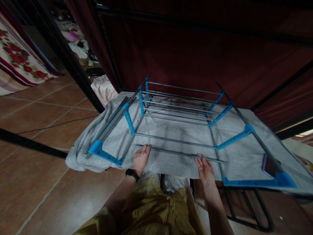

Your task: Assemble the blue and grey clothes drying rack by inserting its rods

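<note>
In the head view, both hands are at a thin metal rod [171,151] that lies crosswise in the lower middle of the frame. The left hand [141,158], with a dark wristband [132,174] at its wrist, has its fingers closed narrowly around the rod near the rod's left end. The right hand [204,168], palm turned partly upward, holds it toward the other end with fingers loosely bent; how firmly they grip, I cannot tell. Just beyond the rod, a rack [176,140] of metal bars and blue brackets fills the middle of the frame, resting on a grey blanket [176,165]. The rod's right end crosses the rack's side bar in the picture; whether they touch is unclear. Loose rods [112,117] lie together along the blanket at centre left, and a purple-edged object [269,167] lies at lower right. Tiled floor [36,182] shows at lower left.
</note>
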### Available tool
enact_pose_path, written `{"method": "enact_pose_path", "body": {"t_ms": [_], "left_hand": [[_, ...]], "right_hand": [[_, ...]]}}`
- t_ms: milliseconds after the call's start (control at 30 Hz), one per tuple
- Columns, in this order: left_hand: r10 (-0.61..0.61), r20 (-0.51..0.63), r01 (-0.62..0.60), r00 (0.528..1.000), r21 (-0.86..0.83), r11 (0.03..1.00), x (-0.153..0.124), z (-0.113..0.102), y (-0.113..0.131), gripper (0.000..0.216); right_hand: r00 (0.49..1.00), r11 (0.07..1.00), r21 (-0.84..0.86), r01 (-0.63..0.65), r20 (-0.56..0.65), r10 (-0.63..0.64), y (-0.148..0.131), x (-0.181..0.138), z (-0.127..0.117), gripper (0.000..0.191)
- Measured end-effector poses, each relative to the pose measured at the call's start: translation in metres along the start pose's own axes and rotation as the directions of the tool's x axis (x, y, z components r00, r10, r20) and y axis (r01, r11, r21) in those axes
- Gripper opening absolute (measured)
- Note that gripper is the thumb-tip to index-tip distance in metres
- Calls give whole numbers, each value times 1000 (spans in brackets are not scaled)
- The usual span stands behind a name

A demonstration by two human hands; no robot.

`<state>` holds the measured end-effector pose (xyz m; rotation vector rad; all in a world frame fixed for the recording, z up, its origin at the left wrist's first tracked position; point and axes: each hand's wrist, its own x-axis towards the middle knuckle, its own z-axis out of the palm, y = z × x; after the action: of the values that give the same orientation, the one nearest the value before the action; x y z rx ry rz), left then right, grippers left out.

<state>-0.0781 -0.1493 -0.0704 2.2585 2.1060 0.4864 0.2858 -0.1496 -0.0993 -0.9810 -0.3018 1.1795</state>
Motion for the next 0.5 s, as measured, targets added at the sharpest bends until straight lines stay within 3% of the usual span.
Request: {"method": "enact_pose_path", "body": {"t_ms": [500], "left_hand": [[36,-6,-36,999,-105,994,-1,4,4,45]], "right_hand": [[997,999,-29,-15,-73,13,-1,2,1,34]]}}
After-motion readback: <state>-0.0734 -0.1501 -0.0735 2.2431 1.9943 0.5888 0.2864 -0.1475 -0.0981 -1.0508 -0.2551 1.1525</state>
